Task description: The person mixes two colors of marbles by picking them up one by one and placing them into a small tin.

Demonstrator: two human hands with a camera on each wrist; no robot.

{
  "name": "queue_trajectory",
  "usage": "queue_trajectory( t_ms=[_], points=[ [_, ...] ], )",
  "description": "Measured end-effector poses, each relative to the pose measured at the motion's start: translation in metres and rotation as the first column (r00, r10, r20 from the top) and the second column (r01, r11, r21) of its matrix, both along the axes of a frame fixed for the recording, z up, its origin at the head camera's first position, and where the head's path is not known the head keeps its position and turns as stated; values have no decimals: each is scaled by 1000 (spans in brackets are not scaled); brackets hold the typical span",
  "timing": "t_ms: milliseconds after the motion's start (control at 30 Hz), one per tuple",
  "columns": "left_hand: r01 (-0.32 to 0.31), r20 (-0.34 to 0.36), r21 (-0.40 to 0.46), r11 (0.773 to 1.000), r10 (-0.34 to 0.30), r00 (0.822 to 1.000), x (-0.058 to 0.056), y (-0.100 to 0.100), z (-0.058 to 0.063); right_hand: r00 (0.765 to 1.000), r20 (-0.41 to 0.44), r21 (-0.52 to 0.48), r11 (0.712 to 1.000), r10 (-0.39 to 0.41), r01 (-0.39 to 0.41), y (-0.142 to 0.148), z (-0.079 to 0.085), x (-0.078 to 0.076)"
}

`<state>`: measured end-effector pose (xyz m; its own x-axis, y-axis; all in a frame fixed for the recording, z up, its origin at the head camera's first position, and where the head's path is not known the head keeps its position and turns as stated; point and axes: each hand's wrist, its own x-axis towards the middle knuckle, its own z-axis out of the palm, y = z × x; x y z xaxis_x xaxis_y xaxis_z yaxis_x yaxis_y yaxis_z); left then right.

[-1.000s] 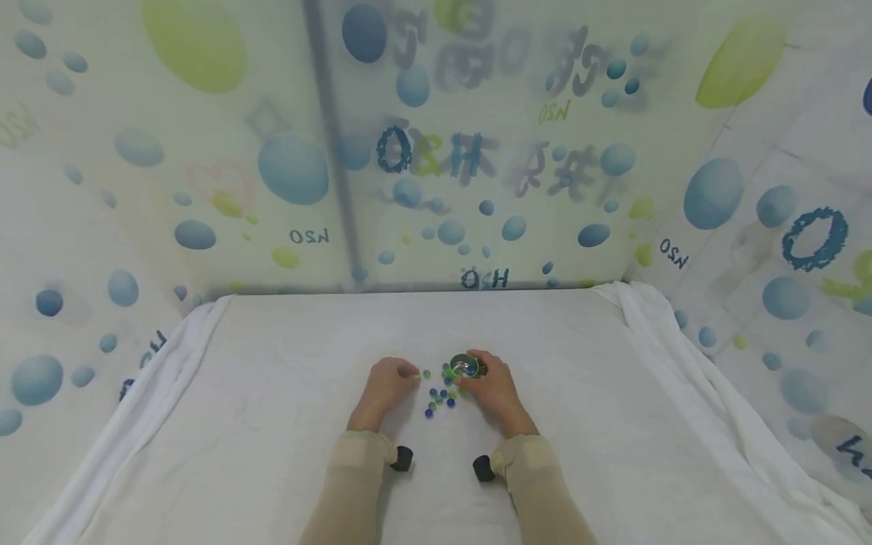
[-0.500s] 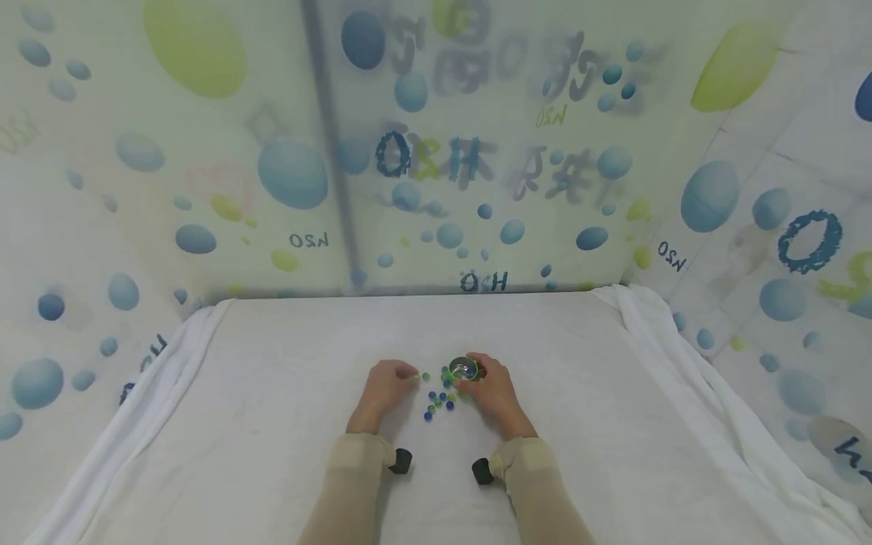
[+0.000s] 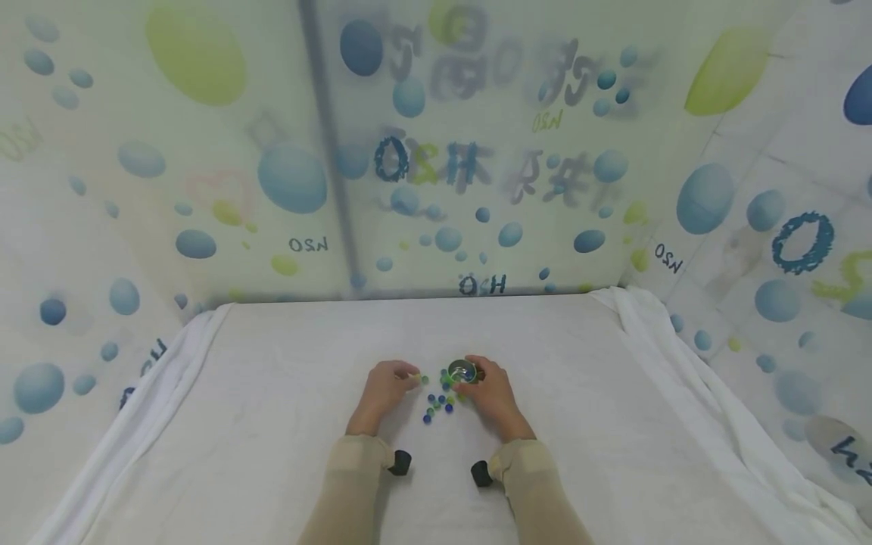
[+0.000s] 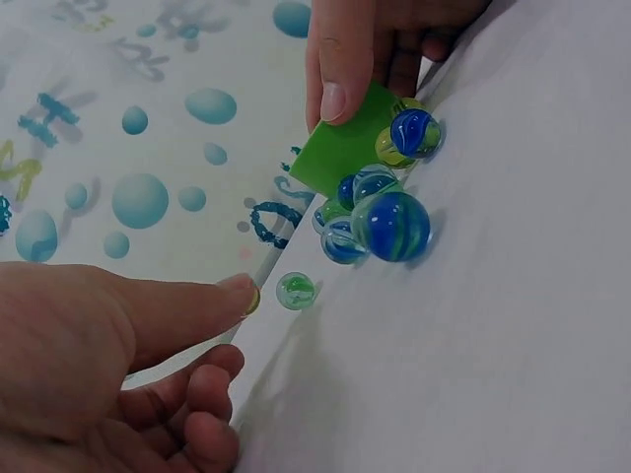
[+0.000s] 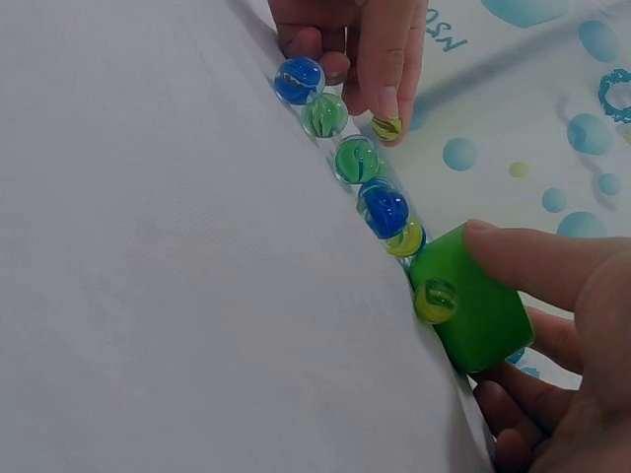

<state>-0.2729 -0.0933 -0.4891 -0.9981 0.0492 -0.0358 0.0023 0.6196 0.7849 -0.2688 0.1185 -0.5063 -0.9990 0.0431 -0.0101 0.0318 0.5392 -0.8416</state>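
Between thumb and fingers my left hand (image 3: pixel 384 395) pinches a yellow marble (image 5: pixel 386 128) with dark streaks. Right by those fingertips, a clear marble with a green swirl (image 4: pixel 296 291) lies on the white cloth. My right hand (image 3: pixel 496 395) holds a small green cup (image 5: pixel 483 296) by its sides, thumb at the rim. From the head view the cup's opening shows a shiny inside, with some blue in it. Several blue, green and yellow marbles (image 4: pixel 397 227) lie loosely grouped between the hands, some up against the cup.
White cloth (image 3: pixel 286 363) covers the table, bunched in folds (image 3: pixel 654 333) along the sides. Behind it hangs a curtain (image 3: pixel 409 250) printed with blue and green bubbles. A black wrist camera (image 3: pixel 400 462) sits at each cuff.
The left fingertips have come slightly closer to the green-swirled marble, still pinching the yellow one. The right hand keeps the cup in place. The head view has tilted up a little.
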Motion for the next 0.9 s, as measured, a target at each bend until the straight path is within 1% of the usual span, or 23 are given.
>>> queue_trajectory(
  t_ms=[233, 433, 567, 733, 900],
  points=[
    [2, -53, 6, 1000, -2, 999, 0, 1, 2, 1000, 12, -4, 1000, -2, 2, -1, 2, 1],
    [1, -64, 33, 999, 1, 998, -1, 4, 5, 1000, 20, -10, 1000, -10, 10, -2, 5, 3],
    [-16, -84, 71, 997, 22, 996, -1, 8, 5, 999, 27, -15, 1000, -17, 18, -2, 6, 3],
    [-43, -130, 103, 994, 56, 990, -2, 14, 5, 1000, 27, -15, 1000, -14, 14, -2, 4, 1],
    [-56, -130, 158, 986, 77, 989, -1, 22, 5, 1000, 25, -16, 1000, -10, 11, -1, 2, 1]
  ],
)
